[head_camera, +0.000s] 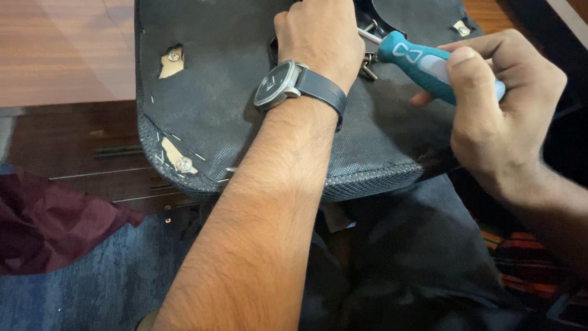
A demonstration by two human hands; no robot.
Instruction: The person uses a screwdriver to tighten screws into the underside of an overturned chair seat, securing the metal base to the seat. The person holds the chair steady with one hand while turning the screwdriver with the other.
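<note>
An upturned chair seat [214, 92], covered underneath in black fabric with staples and torn holes showing wood and screws, rests on my lap. My left hand [321, 34], with a grey wristwatch on the wrist, presses on the seat's middle, over a metal bracket [369, 68] that is mostly hidden. My right hand [502, 104] grips a screwdriver [422, 61] with a teal and grey handle. Its metal shaft points left toward the bracket beside my left hand. The tip is hidden.
Two torn patches with screw heads [173, 58] [182, 162] show at the seat's left side. A dark wooden surface [73, 147] lies to the left, with a maroon cloth [49, 224] on a blue-grey rug [92, 288] below it.
</note>
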